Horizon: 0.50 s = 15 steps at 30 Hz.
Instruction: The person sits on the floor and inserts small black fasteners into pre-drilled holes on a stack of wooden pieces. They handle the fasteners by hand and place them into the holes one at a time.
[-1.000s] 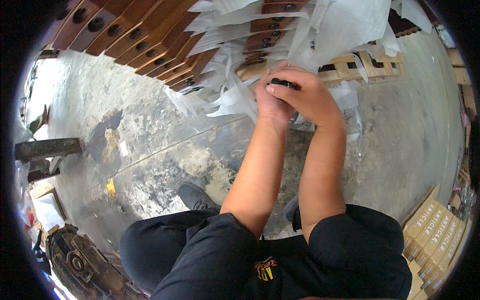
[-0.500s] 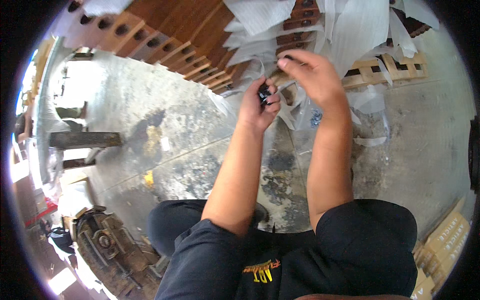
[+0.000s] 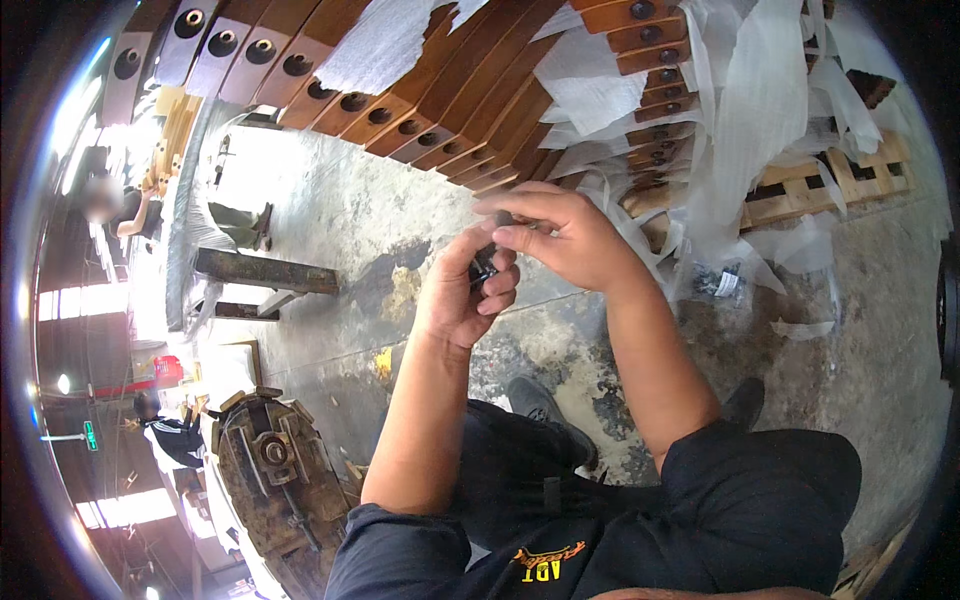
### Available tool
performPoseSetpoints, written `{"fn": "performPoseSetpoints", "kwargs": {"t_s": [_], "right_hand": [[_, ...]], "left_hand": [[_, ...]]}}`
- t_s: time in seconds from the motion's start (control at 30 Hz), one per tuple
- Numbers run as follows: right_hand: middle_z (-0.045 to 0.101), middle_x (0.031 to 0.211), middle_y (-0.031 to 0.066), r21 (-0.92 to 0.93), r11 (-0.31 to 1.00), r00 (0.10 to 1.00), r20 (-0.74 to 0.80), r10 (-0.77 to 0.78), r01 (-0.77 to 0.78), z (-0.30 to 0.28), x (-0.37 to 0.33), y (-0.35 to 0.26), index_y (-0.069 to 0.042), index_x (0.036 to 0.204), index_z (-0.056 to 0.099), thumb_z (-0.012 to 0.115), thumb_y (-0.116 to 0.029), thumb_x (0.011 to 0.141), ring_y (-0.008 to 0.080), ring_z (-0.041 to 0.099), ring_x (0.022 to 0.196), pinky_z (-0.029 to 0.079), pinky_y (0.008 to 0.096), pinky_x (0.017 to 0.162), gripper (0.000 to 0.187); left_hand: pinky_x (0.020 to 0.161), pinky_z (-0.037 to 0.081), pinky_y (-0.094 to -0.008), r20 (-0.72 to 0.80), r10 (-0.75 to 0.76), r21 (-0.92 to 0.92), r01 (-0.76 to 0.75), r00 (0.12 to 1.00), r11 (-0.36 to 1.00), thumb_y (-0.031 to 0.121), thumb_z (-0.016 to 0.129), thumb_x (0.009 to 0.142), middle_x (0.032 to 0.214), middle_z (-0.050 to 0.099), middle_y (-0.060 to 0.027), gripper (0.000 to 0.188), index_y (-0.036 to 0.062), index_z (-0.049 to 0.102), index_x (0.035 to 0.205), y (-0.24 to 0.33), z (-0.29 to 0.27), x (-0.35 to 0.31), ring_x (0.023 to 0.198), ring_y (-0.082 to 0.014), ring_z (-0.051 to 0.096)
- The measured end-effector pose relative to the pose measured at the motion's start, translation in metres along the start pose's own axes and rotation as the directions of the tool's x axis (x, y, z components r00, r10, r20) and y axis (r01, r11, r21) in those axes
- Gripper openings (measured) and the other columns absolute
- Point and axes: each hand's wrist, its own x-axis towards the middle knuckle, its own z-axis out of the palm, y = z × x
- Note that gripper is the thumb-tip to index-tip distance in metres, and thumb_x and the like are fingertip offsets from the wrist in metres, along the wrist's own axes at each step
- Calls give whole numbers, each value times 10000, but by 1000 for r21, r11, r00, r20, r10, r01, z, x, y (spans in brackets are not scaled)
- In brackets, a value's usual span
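Black small pieces (image 3: pixel 484 270) down in the palm of the left hand (image 3: pixel 462 285), under curled fingers, probably cupped so against spilling. Just above, very near or touching, the right hand (image 3: pixel 568 235), with thumb and forefinger pinching one dark, stubby piece (image 3: pixel 503 217): a fingertip grip, presumably for fine control of something so small. Cannot tell the exact shape or number of the pieces, mostly covered by fingers. Both hands brought together in mid-air, over the concrete floor (image 3: pixel 350 190), likely for using one as a tray for the other. Beyond, brown wooden parts (image 3: pixel 400 110) in a slanting row, round holes turned outward, perhaps for easy reach. Among them, white foam sheets (image 3: pixel 765 90), probably laid between against rubbing of the finish. To the right, a pale wooden pallet (image 3: pixel 870 175), apparently for keeping a second wooden stack (image 3: pixel 630 42) off the ground. Near it, on the floor, a clear plastic bag (image 3: pixel 710 278), perhaps placed for closeness.
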Motion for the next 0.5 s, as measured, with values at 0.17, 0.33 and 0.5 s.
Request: {"fn": "performPoseSetpoints", "kwargs": {"t_s": [0.17, 0.33, 0.5], "right_hand": [[685, 1012, 98, -12, 998, 998, -38, -54, 54, -5, -7, 11, -58, 1164, 702, 693, -86, 869, 188, 652, 889, 522, 308, 768, 297], [684, 972, 114, -134, 987, 985, -136, -104, 86, -7, -7, 24, -45, 1150, 692, 709, -74, 828, 194, 658, 830, 523, 307, 692, 324], [680, 883, 105, -249, 966, 957, -289, -11, -64, 3, -6, 25, -15, 1005, 671, 736, -94, 793, 193, 662, 725, 513, 314, 600, 235]], "left_hand": [[355, 261, -181, -23, -17, -17, 16, 1000, 1000, 233, 620, 943, 727, 558, -15, 159, 89, 554, 924, -2, 5, 8, 523, -82, 437], [380, 274, -196, -118, 19, 31, -15, 993, 999, 223, 634, 929, 736, 566, -16, 143, 98, 567, 947, -5, 9, 22, 524, -88, 442], [411, 279, -222, -268, 147, 237, -83, 952, 968, 213, 619, 916, 743, 560, -11, 155, 86, 592, 1003, -5, 12, 31, 531, -105, 452]]}}
